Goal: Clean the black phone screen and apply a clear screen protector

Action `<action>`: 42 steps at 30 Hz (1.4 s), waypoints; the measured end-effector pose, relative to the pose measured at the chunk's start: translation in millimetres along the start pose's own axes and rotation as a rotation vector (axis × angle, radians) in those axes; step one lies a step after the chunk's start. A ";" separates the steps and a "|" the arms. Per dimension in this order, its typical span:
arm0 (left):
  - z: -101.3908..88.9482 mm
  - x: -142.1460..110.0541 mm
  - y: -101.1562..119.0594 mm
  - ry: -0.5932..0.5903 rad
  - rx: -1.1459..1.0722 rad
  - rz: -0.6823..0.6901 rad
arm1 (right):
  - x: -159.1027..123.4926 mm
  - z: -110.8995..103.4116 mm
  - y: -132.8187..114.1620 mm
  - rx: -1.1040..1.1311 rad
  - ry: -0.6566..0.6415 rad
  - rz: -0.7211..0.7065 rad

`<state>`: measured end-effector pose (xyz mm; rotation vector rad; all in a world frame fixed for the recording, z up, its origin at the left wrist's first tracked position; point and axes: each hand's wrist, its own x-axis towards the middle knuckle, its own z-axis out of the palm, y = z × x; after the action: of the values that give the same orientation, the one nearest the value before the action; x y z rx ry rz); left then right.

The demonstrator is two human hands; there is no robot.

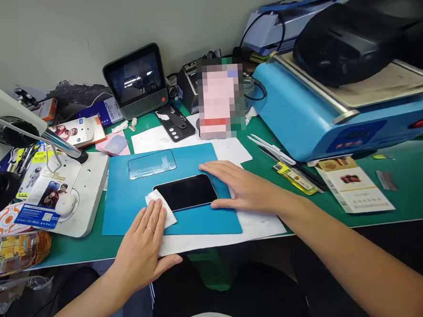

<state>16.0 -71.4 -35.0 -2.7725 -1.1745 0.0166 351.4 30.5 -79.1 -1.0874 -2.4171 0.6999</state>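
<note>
A smartphone (190,192) with a dark screen lies face up on a blue mat (124,207). The straight, close-set fingers of my left hand (141,244) press a white wipe (167,214) against the phone's left end; the thumb sticks out to the side. Around the phone's right end, my right hand (240,185) has its thumb at the lower corner and its fingers along the far edge, holding it. Behind the phone, a clear screen protector (152,164) with a dark border lies flat on the mat.
At the back stand a smart display (135,82) and a black phone case (175,122). A blue machine (302,119) fills the right, near pens (279,149) and a cardboard box (354,183). On the left are a white lamp base (89,209) and a drink bottle (20,251).
</note>
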 end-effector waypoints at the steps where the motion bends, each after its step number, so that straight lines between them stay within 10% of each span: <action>1: 1.1 0.2 2.7 0.017 0.004 -0.014 | -1.3 0.5 0.6 -0.005 0.007 0.000; 20: -5.2 42.9 15.0 -0.034 -0.105 -0.259 | -3.9 4.7 -11.6 -0.057 0.130 -0.136; 31: -4.0 107.7 40.8 -0.040 -0.147 -0.116 | -1.8 7.5 -19.0 0.013 0.129 -0.118; 42: -8.0 104.2 29.1 -0.130 -0.217 0.022 | -2.5 5.8 -9.5 0.136 0.094 -0.084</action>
<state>109.9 -17.7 -26.4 -3.0139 -1.2441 0.0774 344.3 21.5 -78.5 -0.9376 -2.2855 0.7563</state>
